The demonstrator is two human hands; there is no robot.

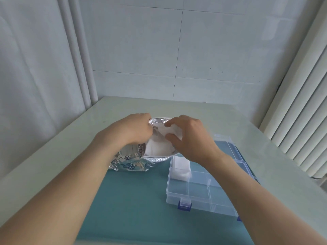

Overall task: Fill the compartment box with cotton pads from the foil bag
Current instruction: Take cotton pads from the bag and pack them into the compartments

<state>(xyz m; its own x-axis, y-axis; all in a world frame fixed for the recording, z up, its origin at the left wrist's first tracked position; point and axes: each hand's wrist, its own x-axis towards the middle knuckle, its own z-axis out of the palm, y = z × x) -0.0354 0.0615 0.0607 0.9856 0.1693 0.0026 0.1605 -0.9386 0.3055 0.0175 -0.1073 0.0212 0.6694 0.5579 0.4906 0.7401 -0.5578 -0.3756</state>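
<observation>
Foil bag [127,160]: crinkled metallic film, shiny silver inside and out, with a printed blue pattern on the outer face; the mouth lining reflected light.

Cotton pads [174,132]: soft white fibrous sheets, matt, slightly fuzzy at the edges. More pads [180,169] of the same matt white material lay in one compartment of the box.

Compartment box [200,190]: clear, smooth, glossy hard plastic with thin see-through dividers; latch [184,205] of opaque blue plastic.

Mat [134,200]: teal, matt, finely textured like cloth or felt; exact material could not be told.

Surface [221,121]: pale, smooth, faintly glossy.

Wall [177,41]: large smooth tiles with a dull sheen.
</observation>
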